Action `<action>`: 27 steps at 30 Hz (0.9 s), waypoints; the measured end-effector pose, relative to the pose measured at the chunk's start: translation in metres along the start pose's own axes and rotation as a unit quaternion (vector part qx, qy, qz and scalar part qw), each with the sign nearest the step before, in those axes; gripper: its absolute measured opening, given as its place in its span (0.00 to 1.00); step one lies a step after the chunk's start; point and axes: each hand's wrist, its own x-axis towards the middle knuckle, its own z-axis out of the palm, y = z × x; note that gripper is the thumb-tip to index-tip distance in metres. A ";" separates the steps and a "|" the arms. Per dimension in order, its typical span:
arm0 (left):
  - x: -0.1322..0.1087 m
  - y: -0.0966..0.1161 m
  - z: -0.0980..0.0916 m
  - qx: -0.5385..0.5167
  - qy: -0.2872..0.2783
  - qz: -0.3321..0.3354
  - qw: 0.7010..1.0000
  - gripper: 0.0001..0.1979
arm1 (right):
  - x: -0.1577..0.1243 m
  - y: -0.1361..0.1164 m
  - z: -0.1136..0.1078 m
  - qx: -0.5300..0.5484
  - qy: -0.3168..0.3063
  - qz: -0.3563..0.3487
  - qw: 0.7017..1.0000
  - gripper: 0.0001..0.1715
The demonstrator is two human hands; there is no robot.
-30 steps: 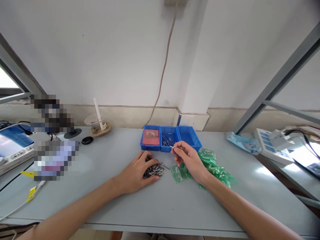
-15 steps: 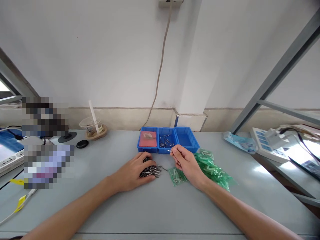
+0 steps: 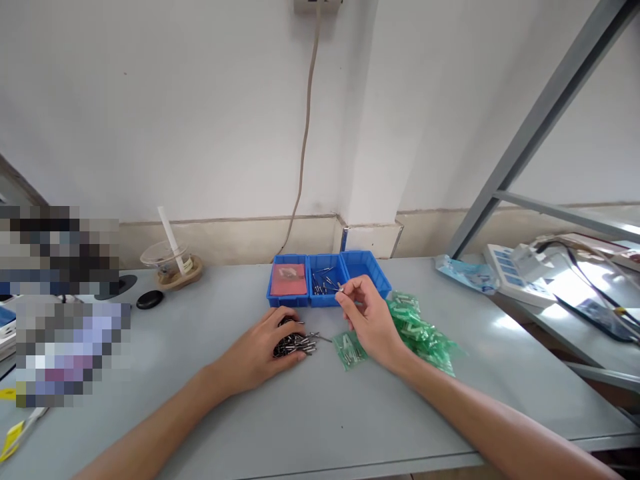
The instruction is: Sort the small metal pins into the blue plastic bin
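Observation:
My left hand (image 3: 265,343) rests on the table, its fingers apart and curved around a pile of small dark-and-silver metal rods (image 3: 300,344). One thin rod (image 3: 323,337) sticks out at the right of the pile. My right hand (image 3: 367,320) pinches a small metal rod (image 3: 341,289) between thumb and index finger; mostly its shiny end shows. That pinch is at the front edge of the middle blue bin (image 3: 327,301), where several similar rods lie scattered. Beside my right hand lies a small green clear bag (image 3: 349,351) of silver pieces.
The left blue bin (image 3: 287,302) holds a pink packet (image 3: 289,283); a right blue bin (image 3: 367,263) adjoins the middle one. Green plastic bags (image 3: 423,337) are heaped right of my wrist. A plastic cup (image 3: 165,257), a black disc (image 3: 150,299) and a power strip (image 3: 517,277) stand farther out.
The camera view has turned slightly, shifting the scene left. My right thumb and index finger have shifted at the middle bin's front edge, still pinching the rod. My left hand stays at the pile.

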 end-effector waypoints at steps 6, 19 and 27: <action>-0.001 0.002 0.002 0.008 0.000 0.001 1.000 0.16 | 0.001 0.003 -0.001 -0.034 0.009 -0.026 0.999 0.15; 0.006 0.007 0.004 0.060 -0.028 0.014 0.998 0.18 | 0.002 0.005 -0.001 -0.049 -0.012 -0.035 0.998 0.13; 0.002 0.001 0.006 0.021 -0.004 0.009 1.000 0.11 | 0.001 0.010 -0.001 -0.023 -0.046 0.010 0.999 0.14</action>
